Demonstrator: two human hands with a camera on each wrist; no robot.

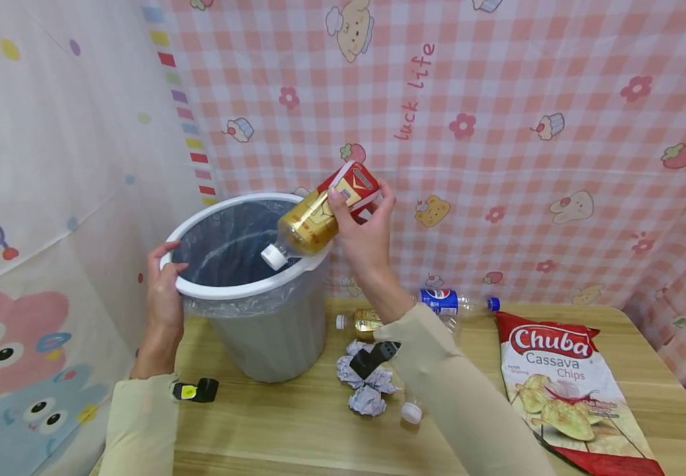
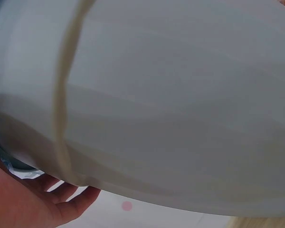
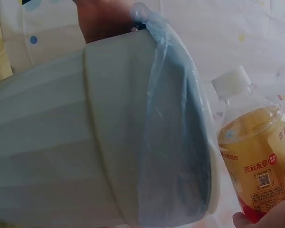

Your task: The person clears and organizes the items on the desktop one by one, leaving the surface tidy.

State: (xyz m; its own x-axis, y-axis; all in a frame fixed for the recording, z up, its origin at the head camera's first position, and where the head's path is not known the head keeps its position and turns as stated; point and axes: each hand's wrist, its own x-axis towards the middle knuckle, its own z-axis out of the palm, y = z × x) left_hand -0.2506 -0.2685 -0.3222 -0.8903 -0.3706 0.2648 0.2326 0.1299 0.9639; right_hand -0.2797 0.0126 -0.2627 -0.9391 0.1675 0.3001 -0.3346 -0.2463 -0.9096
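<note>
My right hand (image 1: 359, 218) grips a yellow drink bottle (image 1: 319, 215) with a red label and white cap, tilted cap-down over the rim of a grey waste bin (image 1: 260, 330). The bin has a white rim and a bluish plastic liner. My left hand (image 1: 164, 277) grips the bin's near left rim. In the right wrist view the bottle (image 3: 256, 161) hangs just beside the bin's lined mouth (image 3: 180, 156), with my fingers (image 3: 270, 218) at its base. The left wrist view is filled by the bin's grey wall (image 2: 171, 104), with my left palm (image 2: 33, 199) below.
On the wooden table (image 1: 295, 430) lie crumpled paper balls (image 1: 367, 390), a loose white cap (image 1: 411, 413), another yellow bottle (image 1: 361, 322), a blue-labelled Pepsi bottle (image 1: 453, 302) and a red Chuba Cassava Chips bag (image 1: 563, 390). Patterned cloth hangs behind and left.
</note>
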